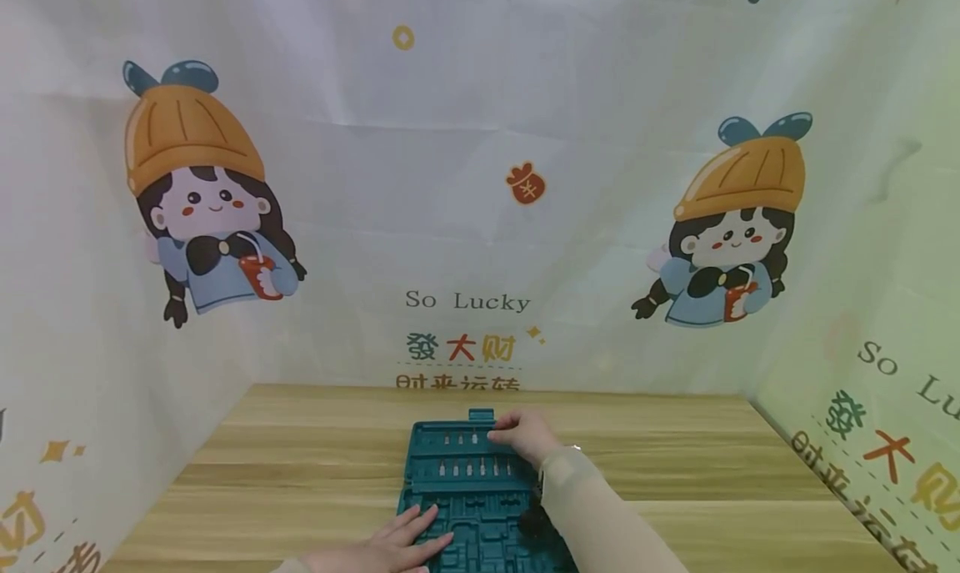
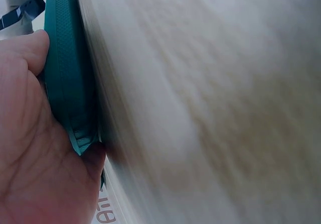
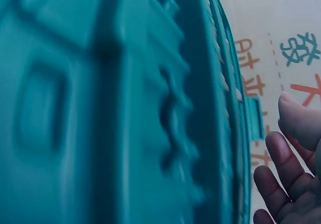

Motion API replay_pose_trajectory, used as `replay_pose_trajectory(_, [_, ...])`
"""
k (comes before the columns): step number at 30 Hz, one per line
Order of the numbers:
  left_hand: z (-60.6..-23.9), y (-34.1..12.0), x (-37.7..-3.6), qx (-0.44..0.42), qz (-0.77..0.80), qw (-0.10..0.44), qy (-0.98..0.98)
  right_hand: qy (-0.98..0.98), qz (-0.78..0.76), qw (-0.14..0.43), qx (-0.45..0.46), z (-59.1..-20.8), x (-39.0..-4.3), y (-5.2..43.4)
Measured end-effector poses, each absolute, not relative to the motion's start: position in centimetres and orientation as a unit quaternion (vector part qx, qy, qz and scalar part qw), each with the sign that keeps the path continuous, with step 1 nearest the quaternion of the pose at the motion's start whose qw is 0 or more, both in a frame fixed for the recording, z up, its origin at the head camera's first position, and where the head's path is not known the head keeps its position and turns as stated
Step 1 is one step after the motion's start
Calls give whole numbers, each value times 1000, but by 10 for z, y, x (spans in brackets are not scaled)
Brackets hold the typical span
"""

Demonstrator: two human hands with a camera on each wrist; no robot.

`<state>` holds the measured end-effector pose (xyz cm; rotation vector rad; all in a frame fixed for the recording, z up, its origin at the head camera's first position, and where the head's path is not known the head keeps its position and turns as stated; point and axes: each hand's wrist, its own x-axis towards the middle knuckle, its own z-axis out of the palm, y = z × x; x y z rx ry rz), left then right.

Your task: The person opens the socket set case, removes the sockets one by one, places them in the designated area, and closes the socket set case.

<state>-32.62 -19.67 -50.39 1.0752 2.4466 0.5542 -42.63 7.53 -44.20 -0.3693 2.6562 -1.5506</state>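
Note:
An open teal plastic tool case (image 1: 483,498) lies on the table, its lid away from me and its moulded tray towards me. Small metal bits (image 1: 470,468) stand in two rows in the lid. My left hand (image 1: 390,548) rests on the tray's left side with fingers spread; the left wrist view shows the palm at the case's side wall (image 2: 70,68). My right hand (image 1: 528,436) is at the lid's top right, fingertips beside the upper row. In the right wrist view its fingers (image 3: 281,156) are loosely bent, thumb apart from them, and nothing shows between.
The wood-grain table (image 1: 300,456) runs back to a printed cloth wall (image 1: 465,223), with more cloth at both sides. A teal latch (image 1: 481,414) sticks out from the lid's far edge. Beneath the right forearm, a dark object (image 1: 533,521) overlaps the tray.

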Motion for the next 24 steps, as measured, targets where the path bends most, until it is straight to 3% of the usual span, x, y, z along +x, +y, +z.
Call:
replay_pose_trajectory(7, [-483, -193, -312, 395, 195, 193, 877, 870, -486, 24, -75, -453, -431, 54])
replay_pose_trajectory(14, [-480, -184, -308, 351, 164, 192, 902, 881, -473, 21, -4, -462, -430, 44])
replay_pose_trajectory(24, [-479, -185, -301, 369, 176, 125, 904, 879, -476, 11, 34, -461, -428, 36])
